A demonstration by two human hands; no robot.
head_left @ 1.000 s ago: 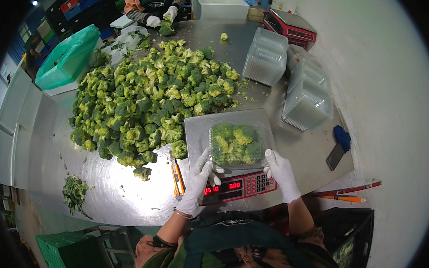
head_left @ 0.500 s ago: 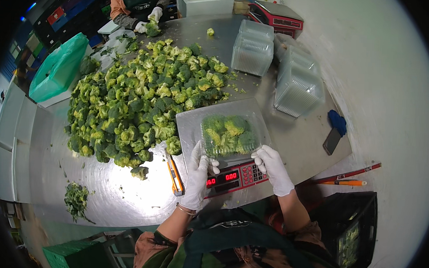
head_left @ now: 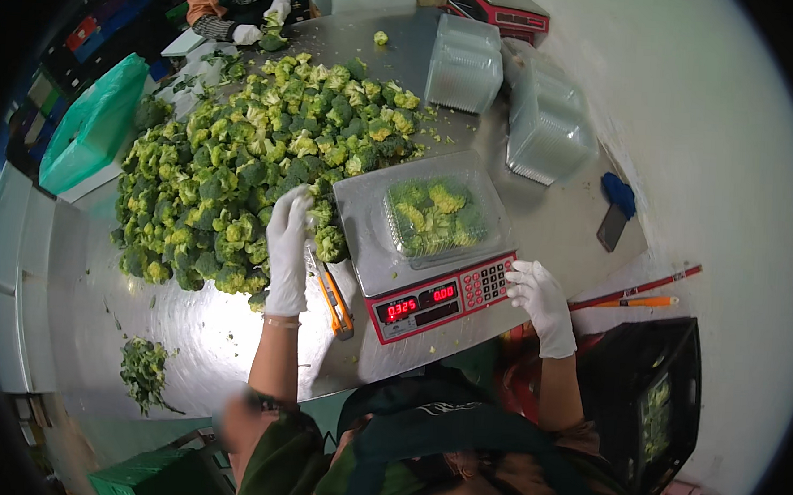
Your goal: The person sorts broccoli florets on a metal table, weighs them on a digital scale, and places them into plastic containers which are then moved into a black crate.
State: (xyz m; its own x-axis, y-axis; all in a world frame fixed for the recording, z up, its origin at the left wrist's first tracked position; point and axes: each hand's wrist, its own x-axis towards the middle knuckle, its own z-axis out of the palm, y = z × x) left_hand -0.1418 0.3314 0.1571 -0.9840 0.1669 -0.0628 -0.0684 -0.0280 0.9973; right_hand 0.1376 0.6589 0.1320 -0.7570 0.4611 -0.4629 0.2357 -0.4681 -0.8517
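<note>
A clear plastic clamshell box (head_left: pixel 436 215) filled with broccoli florets sits on the metal pan of a red digital scale (head_left: pixel 443 297), whose red display is lit. My white-gloved left hand (head_left: pixel 287 255) reaches over the near right side of a large heap of broccoli florets (head_left: pixel 230 163). Its fingers are a little bent beside the florets, with nothing visibly held. At the scale's right end, next to the keypad, is my gloved right hand (head_left: pixel 541 307), holding nothing, its fingers loosely bent and apart. An orange utility knife (head_left: pixel 333 300) lies left of the scale.
Stacks of clear boxes (head_left: pixel 464 67) stand at the back right, near a second red scale (head_left: pixel 498 15). A phone (head_left: pixel 611 227) lies at the right edge. Across the table, a gloved co-worker's hand (head_left: pixel 246 34) is at some broccoli. A green-lined bin (head_left: pixel 93 133) stands left.
Both hands have let go of the box, which rests on the scale. My left hand has moved left to the heap, my right hand slightly right. The scale's display reading has changed.
</note>
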